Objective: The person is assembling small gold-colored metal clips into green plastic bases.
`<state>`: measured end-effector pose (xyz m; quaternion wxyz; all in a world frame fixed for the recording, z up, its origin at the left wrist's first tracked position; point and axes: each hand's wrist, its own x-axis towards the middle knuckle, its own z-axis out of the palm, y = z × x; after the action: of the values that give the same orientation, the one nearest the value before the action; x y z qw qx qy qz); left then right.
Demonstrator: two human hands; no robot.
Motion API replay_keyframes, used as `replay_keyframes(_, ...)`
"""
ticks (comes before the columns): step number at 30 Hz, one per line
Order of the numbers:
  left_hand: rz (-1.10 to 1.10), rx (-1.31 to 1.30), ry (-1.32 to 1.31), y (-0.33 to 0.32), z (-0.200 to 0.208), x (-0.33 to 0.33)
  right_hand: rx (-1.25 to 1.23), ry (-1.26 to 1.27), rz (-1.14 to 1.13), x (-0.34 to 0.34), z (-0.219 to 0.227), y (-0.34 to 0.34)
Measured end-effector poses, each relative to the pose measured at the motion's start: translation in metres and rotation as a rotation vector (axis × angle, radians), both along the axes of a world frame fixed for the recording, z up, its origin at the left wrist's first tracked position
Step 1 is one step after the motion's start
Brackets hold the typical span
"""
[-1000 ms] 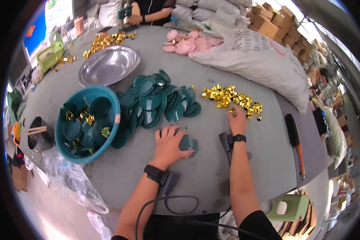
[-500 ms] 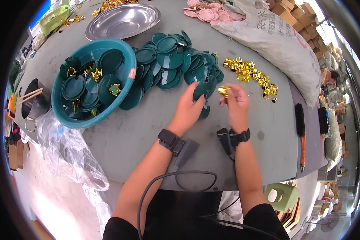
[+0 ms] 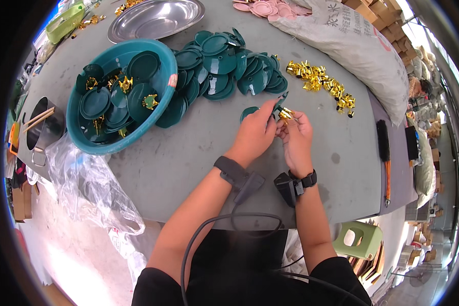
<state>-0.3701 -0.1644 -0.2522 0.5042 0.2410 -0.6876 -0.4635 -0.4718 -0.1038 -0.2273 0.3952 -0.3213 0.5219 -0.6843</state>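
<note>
My left hand (image 3: 256, 131) is closed on a dark green round plastic disc (image 3: 280, 102), which is turned nearly edge-on. In the fingers of my right hand (image 3: 297, 140) is a small shiny gold crown-shaped piece (image 3: 286, 113), held against the disc's face. The fingertips of both hands come together there, so how the two parts meet is partly hidden. Another green disc (image 3: 248, 111) shows on the table behind my left hand. Beyond it spreads a heap of green discs (image 3: 220, 64). To the right of the heap lie loose gold pieces (image 3: 319, 79).
A teal basin (image 3: 174, 61) at left holds green discs, several with gold pieces. Behind it sits a steel bowl (image 3: 158, 20); farther right are pink discs (image 3: 262, 8) and a white woven sack (image 3: 349, 56). A black-bristled brush (image 3: 385, 163) lies right; a metal pot with chopsticks (image 3: 46, 127) stands left.
My left hand has moved right and turned the disc edge-on. My right hand has brought the gold piece against it; the two hands were apart before.
</note>
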Motion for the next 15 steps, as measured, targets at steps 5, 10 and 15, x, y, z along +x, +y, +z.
replay_keyframes(5, -0.053, -0.052, -0.026, 0.002, 0.010, 0.005, -0.095, -0.174, 0.076, -0.006, -0.003, 0.003)
replay_keyframes(10, -0.068, -0.011, -0.002, 0.009, 0.011, 0.004, -0.127, -0.089, 0.052, -0.009, -0.008, 0.004)
replay_keyframes(15, -0.036, -0.025, 0.053, 0.012, 0.013, 0.001, -0.194, 0.174, -0.047, -0.012, -0.012, 0.003)
